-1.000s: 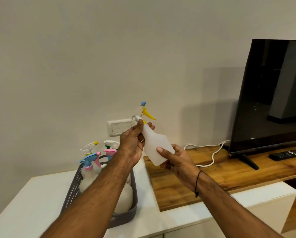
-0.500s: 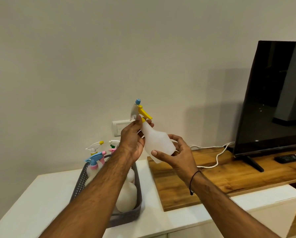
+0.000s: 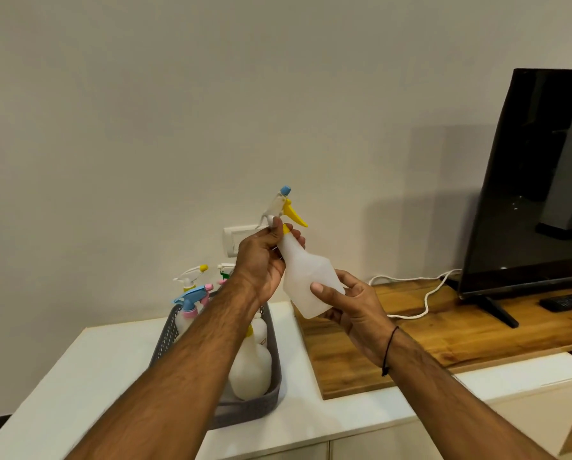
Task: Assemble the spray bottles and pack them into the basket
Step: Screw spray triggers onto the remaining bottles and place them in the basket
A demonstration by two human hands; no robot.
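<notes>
At the far left, we observed the grey perforated plastic basket (image 3: 274, 370) on the white desk (image 3: 79, 376), already holding several assembled white spray bottles (image 3: 250, 366) with coloured trigger heads. Next, our left hand (image 3: 261, 260) pinched the yellow collar beneath the white trigger head with yellow lever and blue nozzle (image 3: 283, 207), probably to thread it tight. The translucent white plastic bottle (image 3: 306, 277) was tilted, held in the air above the desk's inner edge. Our right hand (image 3: 351, 303) curled round its base, bracing it against rotation. Further right lay a wooden board (image 3: 444, 343).
</notes>
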